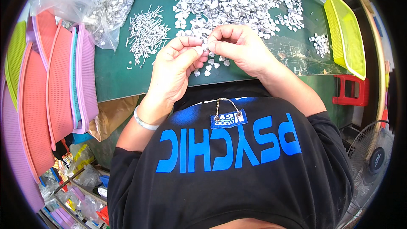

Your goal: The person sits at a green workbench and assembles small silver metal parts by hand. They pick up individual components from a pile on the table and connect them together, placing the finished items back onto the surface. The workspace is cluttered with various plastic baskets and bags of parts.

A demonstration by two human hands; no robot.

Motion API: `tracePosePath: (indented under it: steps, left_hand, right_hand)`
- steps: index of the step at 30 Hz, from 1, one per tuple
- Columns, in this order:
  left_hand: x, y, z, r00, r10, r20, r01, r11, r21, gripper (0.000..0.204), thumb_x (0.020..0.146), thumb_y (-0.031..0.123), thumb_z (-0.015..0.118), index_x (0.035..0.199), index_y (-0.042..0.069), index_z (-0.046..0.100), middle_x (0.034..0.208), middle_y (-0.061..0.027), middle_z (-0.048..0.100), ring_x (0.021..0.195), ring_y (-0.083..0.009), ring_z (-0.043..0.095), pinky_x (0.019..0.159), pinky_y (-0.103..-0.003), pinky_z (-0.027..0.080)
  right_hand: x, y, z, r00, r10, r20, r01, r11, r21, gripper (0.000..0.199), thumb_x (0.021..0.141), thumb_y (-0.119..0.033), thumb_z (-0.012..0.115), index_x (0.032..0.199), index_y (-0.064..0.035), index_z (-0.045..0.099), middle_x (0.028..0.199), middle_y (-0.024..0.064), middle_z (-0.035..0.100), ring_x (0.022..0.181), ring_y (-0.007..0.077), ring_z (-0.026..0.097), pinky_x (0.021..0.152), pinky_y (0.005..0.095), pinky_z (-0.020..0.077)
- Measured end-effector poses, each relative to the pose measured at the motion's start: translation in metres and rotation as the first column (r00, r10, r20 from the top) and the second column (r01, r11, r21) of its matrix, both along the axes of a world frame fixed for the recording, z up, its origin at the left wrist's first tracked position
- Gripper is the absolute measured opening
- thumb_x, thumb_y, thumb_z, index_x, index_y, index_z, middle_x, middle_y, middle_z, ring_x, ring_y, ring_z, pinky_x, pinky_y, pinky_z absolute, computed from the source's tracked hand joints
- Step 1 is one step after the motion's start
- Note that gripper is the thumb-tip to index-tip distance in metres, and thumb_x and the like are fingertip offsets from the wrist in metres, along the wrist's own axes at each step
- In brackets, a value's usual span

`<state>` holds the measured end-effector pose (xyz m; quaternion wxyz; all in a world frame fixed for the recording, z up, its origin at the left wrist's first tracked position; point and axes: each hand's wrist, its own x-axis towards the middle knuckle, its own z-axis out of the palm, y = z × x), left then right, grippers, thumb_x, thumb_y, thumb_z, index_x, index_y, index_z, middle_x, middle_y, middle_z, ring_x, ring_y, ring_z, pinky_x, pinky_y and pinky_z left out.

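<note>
My left hand (pixel 176 64) and my right hand (pixel 242 47) meet over the near part of the green table, fingertips almost touching. Both are closed in a pinch around a small silver piece (pixel 206 47), mostly covered by the fingers; its exact shape is hard to see. Just below the fingertips lie several loose heart-shaped metal pieces (pixel 216 65). Beyond my hands spreads a large heap of similar silver heart pieces (pixel 237 6). Left of it sits a pile of thin silver pin-like parts (pixel 146 36), close to my left hand.
A clear plastic bag (pixel 111 12) of small metal parts lies at the back left. Stacked colored baskets (pixel 59 80) stand along the left. A yellow basket (pixel 345 38) and a small silver pile (pixel 320 44) are on the right, above a red stool (pixel 351 90) and a fan (pixel 371 165).
</note>
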<state>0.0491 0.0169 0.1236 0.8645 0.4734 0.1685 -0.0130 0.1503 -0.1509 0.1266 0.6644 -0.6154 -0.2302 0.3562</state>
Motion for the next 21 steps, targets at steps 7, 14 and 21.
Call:
tracePosePath:
  steps: [7,14,21]
  left_hand:
    - [0.0004,-0.0013,0.003,1.0,-0.007,0.005,0.007,0.999,-0.038,0.014,0.093,0.005,0.064,0.106,0.001,0.062,0.091,-0.0079,0.07,0.078,-0.0115,0.065,0.072,-0.022,0.053]
    - [0.0008,-0.0025,0.0038,1.0,-0.015,0.019,0.016,0.998,-0.06,0.012,0.094,0.004,0.062,0.105,0.001,0.063,0.09,-0.008,0.069,0.077,-0.0117,0.065,0.071,-0.022,0.053]
    - [0.0003,-0.005,0.0056,1.0,-0.01,0.017,0.011,0.998,-0.054,0.014,0.093,0.002,0.062,0.107,0.001,0.062,0.091,-0.0082,0.069,0.077,-0.0116,0.065,0.072,-0.022,0.054]
  right_hand:
    - [-0.0006,-0.0013,0.0027,1.0,-0.002,-0.018,0.002,1.0,0.0,0.007,0.087,-0.009,0.066,0.09,-0.0036,0.069,0.086,-0.0016,0.067,0.078,0.0044,0.057,0.071,0.0205,0.0431]
    - [-0.0018,-0.0021,0.0034,1.0,-0.003,-0.001,0.003,1.0,0.029,0.008,0.087,-0.009,0.066,0.09,-0.0023,0.07,0.086,-0.0011,0.067,0.08,0.0052,0.058,0.075,0.0219,0.0452]
    - [-0.0027,-0.0043,0.0037,0.999,0.016,-0.038,-0.014,0.999,0.051,0.009,0.088,-0.009,0.066,0.091,-0.0016,0.07,0.086,-0.0007,0.068,0.08,0.0051,0.058,0.076,0.0218,0.0455]
